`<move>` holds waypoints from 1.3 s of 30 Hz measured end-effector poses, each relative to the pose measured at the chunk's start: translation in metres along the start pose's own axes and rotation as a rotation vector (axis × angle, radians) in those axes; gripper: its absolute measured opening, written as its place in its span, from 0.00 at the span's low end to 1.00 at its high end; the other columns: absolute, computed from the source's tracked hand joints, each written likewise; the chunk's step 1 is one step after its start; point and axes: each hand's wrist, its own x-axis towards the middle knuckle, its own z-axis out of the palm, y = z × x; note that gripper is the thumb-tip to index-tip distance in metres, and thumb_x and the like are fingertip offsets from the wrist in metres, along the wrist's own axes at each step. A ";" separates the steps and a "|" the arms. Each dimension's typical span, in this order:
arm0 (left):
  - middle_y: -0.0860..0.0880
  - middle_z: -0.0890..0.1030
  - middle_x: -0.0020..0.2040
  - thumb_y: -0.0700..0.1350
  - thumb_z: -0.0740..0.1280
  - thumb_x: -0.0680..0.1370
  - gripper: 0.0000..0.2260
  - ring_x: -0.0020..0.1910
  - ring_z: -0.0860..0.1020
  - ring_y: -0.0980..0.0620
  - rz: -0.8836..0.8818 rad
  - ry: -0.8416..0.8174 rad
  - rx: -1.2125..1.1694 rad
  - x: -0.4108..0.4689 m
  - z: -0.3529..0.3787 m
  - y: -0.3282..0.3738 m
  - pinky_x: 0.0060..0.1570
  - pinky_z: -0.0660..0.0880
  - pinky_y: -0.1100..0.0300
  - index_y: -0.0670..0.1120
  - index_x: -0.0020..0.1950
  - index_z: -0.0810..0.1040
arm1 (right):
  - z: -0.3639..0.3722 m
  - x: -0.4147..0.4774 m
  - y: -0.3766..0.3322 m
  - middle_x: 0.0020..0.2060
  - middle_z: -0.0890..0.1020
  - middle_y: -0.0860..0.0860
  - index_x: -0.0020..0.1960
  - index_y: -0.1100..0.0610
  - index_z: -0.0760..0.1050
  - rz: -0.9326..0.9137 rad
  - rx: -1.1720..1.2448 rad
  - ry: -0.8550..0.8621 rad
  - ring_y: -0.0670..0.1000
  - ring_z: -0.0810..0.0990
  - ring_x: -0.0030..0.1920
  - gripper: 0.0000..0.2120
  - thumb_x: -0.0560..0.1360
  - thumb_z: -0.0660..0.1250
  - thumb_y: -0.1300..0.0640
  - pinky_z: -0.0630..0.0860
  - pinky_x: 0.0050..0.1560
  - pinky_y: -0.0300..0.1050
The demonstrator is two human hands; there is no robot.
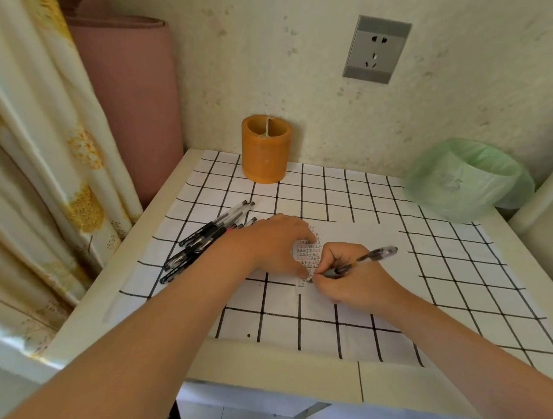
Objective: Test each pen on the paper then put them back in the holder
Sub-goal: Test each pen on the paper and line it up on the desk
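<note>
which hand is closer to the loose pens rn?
Left. The left hand presses the paper next to the loose pens; the right hand grips a pen farther right.

right hand [351, 279] grips pen [363, 260] | tip on paper [306, 258]

Soft even daylight, faint shadows, wide-angle bending at edges, slight blur

Orange holder [266, 149], black-gridded white tablecloth [445, 265]
</note>
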 end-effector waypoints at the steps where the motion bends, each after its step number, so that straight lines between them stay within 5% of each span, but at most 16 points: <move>1: 0.56 0.61 0.78 0.59 0.72 0.73 0.32 0.77 0.56 0.52 0.003 0.006 0.002 0.000 0.000 0.000 0.73 0.58 0.50 0.56 0.75 0.66 | 0.000 0.000 0.000 0.33 0.82 0.55 0.37 0.61 0.78 -0.019 -0.028 -0.007 0.58 0.81 0.32 0.04 0.68 0.72 0.67 0.79 0.34 0.55; 18: 0.56 0.63 0.75 0.60 0.73 0.71 0.34 0.74 0.60 0.52 -0.008 0.017 0.011 0.004 0.001 0.001 0.71 0.63 0.47 0.57 0.74 0.66 | 0.002 0.002 0.005 0.34 0.81 0.56 0.36 0.60 0.76 -0.044 -0.114 -0.027 0.61 0.79 0.36 0.07 0.67 0.71 0.57 0.78 0.37 0.61; 26: 0.55 0.64 0.75 0.59 0.74 0.71 0.33 0.73 0.60 0.52 -0.008 0.025 0.010 0.006 0.002 0.001 0.70 0.64 0.48 0.57 0.74 0.67 | 0.003 0.003 0.005 0.33 0.79 0.58 0.34 0.60 0.74 -0.050 -0.107 -0.029 0.62 0.77 0.35 0.05 0.66 0.70 0.61 0.73 0.32 0.51; 33: 0.55 0.64 0.75 0.59 0.74 0.71 0.34 0.74 0.60 0.52 -0.005 0.026 0.013 0.007 0.003 0.000 0.69 0.63 0.49 0.57 0.74 0.66 | 0.003 0.001 0.008 0.33 0.79 0.55 0.34 0.58 0.74 -0.071 -0.092 -0.013 0.62 0.78 0.36 0.06 0.66 0.70 0.60 0.77 0.35 0.60; 39: 0.55 0.63 0.76 0.59 0.74 0.72 0.34 0.74 0.59 0.51 -0.003 0.023 0.010 0.007 0.003 -0.001 0.70 0.63 0.49 0.56 0.74 0.66 | 0.002 0.001 0.006 0.32 0.78 0.57 0.34 0.60 0.74 -0.058 -0.070 -0.041 0.57 0.75 0.33 0.06 0.67 0.70 0.62 0.72 0.34 0.49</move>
